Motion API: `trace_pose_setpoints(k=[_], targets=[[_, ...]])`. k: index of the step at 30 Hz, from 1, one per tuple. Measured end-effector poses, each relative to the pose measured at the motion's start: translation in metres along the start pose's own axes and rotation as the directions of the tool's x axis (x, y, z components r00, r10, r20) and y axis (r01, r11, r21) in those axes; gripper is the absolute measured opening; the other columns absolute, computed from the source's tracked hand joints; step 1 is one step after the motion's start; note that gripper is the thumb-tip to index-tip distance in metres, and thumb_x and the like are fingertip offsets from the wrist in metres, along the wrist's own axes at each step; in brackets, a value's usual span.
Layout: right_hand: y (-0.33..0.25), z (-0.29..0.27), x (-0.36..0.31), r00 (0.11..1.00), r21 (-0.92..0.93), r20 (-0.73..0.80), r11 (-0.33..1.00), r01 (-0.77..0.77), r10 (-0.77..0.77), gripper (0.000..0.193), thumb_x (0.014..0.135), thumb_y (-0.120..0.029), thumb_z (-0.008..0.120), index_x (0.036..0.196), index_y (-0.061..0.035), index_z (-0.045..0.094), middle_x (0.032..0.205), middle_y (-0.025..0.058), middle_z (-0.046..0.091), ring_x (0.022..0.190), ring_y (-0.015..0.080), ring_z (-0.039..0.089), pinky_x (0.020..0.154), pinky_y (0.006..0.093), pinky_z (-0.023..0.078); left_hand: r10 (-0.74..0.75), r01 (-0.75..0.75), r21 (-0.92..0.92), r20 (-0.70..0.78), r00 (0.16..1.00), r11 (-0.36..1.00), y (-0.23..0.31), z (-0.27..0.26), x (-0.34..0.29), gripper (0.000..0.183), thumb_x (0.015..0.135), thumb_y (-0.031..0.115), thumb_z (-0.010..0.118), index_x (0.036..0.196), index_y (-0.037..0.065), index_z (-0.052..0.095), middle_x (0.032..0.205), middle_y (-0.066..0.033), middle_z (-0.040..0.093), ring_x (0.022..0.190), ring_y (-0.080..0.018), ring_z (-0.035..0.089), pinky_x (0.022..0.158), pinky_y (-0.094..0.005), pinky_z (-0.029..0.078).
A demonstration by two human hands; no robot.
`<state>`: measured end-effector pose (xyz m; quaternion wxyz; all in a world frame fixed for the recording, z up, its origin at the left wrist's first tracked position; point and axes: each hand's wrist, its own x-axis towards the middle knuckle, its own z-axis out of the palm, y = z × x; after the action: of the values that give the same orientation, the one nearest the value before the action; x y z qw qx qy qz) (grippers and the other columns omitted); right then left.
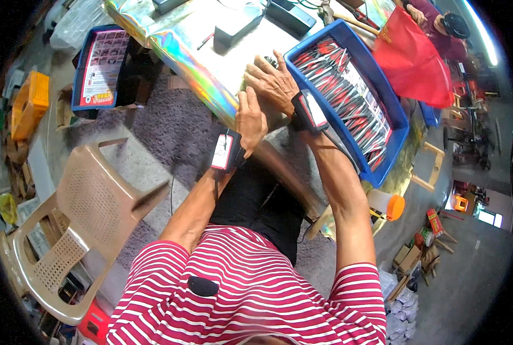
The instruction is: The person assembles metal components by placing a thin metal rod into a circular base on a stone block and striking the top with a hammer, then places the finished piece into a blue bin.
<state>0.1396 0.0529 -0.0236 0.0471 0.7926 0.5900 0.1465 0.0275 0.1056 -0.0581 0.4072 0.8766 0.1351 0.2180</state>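
Left hand [250,123] and right hand [273,87] are curling by the shiny table [210,75]; can't tell if fingers are grasping anything. Blue plastic bin [392,146] is holding slim sticks [341,106].

I wore a short-sleeved shirt [256,293] with crimson and white stripes, a black oval piece [203,286] on its front, and black trousers [245,201]. My left wrist carried a black box [226,150] with a white, red-edged label [222,152]; my right wrist carried a matching box [310,111]. Each had a thin black cable [341,149].
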Motion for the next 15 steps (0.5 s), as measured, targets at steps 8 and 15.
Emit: trace_pose_setpoints(k=[8, 15], targets=[[-0.002, 0.007, 0.010, 0.999, -0.037, -0.014, 0.999, 0.030, -0.031, 0.022, 0.076, -0.018, 0.046, 0.098, -0.0145, 0.047, 0.109, 0.0020, 0.042, 0.114, 0.0206, 0.032, 0.095, 0.0530, 0.016, -0.006, 0.006, -0.003, -0.023, 1.000, 1.000, -0.003, -0.007, 0.004, 0.057, 0.063, -0.004, 0.045, 0.116, -0.011, 0.028, 0.098, -0.0241, 0.036, 0.086, -0.0381, 0.045, 0.074, -0.0384, 0.042], [0.000, -0.001, 0.001, 0.987, -0.130, 0.121, 0.988, -0.089, 0.105, 0.029, 0.077, -0.020, 0.045, 0.106, -0.0142, 0.045, 0.119, 0.0037, 0.039, 0.119, 0.0227, 0.027, 0.097, 0.0556, 0.008, -0.006, -0.002, 0.113, 0.071, 0.997, 0.994, 0.003, 0.005, 0.014, 0.057, 0.065, -0.001, 0.050, 0.115, -0.012, 0.025, 0.100, -0.0233, 0.035, 0.086, -0.0372, 0.049, 0.070, -0.0387, 0.045]])
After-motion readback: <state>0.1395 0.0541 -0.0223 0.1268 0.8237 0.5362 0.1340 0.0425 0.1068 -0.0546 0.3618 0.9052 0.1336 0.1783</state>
